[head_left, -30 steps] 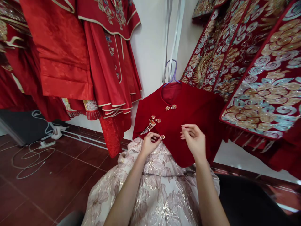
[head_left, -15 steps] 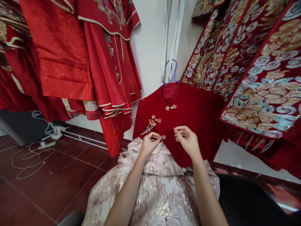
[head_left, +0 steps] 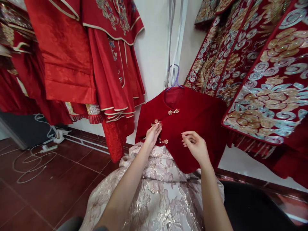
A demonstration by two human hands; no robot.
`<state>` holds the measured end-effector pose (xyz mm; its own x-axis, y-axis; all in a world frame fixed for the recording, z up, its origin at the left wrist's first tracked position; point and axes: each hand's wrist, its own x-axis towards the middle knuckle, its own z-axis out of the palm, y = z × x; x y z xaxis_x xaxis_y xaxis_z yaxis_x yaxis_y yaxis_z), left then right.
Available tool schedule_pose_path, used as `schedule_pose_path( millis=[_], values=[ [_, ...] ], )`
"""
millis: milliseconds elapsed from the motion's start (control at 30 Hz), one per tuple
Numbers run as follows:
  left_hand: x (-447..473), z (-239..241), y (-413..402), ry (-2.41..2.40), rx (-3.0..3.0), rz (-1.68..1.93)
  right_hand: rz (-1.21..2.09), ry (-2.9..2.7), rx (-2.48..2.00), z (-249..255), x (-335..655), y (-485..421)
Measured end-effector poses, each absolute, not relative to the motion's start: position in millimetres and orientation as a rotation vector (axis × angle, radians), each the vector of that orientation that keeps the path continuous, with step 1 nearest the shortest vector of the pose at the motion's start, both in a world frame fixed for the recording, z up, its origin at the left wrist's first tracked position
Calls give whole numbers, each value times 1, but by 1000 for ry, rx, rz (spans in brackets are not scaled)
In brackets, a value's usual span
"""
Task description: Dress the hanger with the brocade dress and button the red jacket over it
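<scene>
One dark red velvet jacket (head_left: pixel 192 112) hangs on one lilac hanger (head_left: pixel 175 76) against the white wall (head_left: pixel 154 48), and both hands are at its front. Three gold-and-pearl clasps show on the jacket: the top clasp (head_left: pixel 173 111) just under the neckline, the middle clasp (head_left: pixel 157 122) lower and to its left, and the bottom clasp (head_left: pixel 165 141) near the hem. The left hand (head_left: pixel 152 134) lies flat on the velvet with its fingers stretched out, its fingertips touching the middle clasp; it grips nothing. The right hand (head_left: pixel 195 146) sits on the jacket front to the right of the bottom clasp, fingers curled in and thumb close to the forefinger; whether it pinches any cloth cannot be told. Directly below the jacket hangs one pale pink and gold brocade skirt (head_left: pixel 163 195), its waist tucked under the jacket's hem. To the left of the jacket hang at least three plain red robes (head_left: pixel 72 54), one of them edged in cream. To the right of the jacket hang at least two red gowns (head_left: pixel 264 80) thick with gold and silver swirl embroidery. Down on the brown tiled floor (head_left: pixel 67 189), well left of the jacket, lies one looped white cable (head_left: pixel 31 160).
</scene>
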<state>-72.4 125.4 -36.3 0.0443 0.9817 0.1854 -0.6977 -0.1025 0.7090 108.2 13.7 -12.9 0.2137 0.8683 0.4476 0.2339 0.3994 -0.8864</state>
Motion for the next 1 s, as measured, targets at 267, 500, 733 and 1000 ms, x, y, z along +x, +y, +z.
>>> schedule_pose_path(
  millis=[267,500,733,1000],
  values=[
    [-62,-23,113,373,660,1536,620,-1370,-1116,-16,110,16],
    [-66,-32,127,551,657,1621,623,-1391,-1128,-16,111,15],
    [-68,-32,128,587,700,1618,637,-1410,-1127,-17,111,16],
    [-61,-25,125,651,690,1650,637,-1425,-1132,-17,112,16]
  ],
)
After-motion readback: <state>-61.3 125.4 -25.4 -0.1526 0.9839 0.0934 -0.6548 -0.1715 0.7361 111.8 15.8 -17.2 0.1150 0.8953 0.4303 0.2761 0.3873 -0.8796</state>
